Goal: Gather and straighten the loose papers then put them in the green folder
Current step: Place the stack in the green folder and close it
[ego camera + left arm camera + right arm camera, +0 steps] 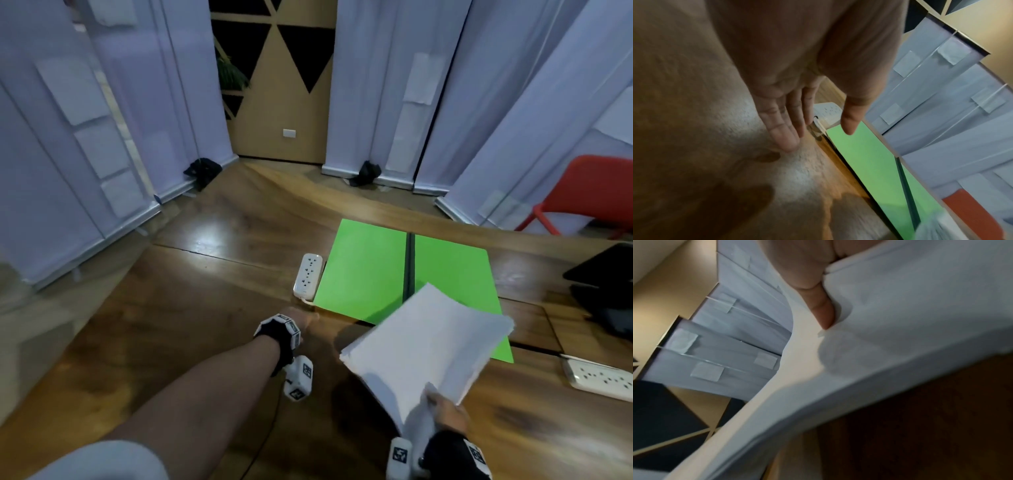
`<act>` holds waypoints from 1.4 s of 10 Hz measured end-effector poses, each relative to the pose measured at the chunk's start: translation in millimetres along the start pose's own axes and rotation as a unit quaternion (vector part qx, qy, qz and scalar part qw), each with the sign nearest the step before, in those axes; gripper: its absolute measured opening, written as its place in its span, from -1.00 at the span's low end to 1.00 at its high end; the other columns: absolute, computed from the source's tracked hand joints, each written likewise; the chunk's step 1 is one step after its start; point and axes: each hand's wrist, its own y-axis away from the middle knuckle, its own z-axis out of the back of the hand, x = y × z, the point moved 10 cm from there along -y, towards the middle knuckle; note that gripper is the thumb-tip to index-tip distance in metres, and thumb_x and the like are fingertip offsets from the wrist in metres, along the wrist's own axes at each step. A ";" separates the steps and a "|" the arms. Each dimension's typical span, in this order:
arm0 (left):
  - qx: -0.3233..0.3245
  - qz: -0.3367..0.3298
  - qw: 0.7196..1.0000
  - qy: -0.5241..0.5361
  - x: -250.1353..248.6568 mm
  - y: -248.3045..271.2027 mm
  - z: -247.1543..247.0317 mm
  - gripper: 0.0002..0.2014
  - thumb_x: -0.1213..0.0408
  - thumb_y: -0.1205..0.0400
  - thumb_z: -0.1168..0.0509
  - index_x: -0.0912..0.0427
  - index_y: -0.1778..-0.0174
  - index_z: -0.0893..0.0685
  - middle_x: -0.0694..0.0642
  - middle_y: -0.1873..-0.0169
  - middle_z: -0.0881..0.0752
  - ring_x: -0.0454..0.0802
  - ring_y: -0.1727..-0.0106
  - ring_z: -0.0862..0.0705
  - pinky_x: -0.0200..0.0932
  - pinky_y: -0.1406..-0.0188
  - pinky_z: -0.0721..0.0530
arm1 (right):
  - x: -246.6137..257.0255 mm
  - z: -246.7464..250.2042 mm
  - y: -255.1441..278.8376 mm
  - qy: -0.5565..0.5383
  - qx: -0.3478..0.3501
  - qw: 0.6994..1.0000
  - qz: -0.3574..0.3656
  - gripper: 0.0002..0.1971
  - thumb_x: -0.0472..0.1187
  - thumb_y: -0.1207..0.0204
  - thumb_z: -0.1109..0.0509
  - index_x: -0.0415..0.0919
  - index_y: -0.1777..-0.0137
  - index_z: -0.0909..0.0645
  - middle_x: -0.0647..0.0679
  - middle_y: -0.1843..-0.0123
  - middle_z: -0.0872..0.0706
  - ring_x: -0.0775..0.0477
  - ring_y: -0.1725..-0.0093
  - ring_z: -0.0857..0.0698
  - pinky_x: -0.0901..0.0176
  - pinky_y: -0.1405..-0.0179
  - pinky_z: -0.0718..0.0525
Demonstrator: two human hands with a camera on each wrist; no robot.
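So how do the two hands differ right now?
The right hand grips the stack of papers by one corner, thumb curled onto it, and holds it raised over the green folder. The left hand holds nothing; its fingers are straight, near the folder's corner beside the power strip. Both wear black wrist straps.

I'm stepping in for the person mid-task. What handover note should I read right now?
Right hand: grips the gathered paper stack by its near corner, held above the table.
Left hand: open, fingers straight, holding nothing, near the green folder.
Folder: lies open and flat, nothing inside.
Done: papers gathered, roughly squared.
Left: lay the stack in the folder.
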 end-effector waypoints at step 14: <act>-0.168 0.048 0.947 0.271 177.7 45.0 226.4 -0.87 0.43 -0.64 -0.24 0.46 0.00 -0.58 0.51 -0.03 -0.64 0.15 0.30 -0.64 -0.19 0.70 -0.70 | 26.4 -116.5 51.1 0.185 0.105 0.976 0.053 -0.55 -0.26 -0.44 -0.49 -0.61 -0.21 -0.58 -0.44 -0.16 -0.68 -0.37 -0.01 -0.63 -0.07 -0.03 -0.59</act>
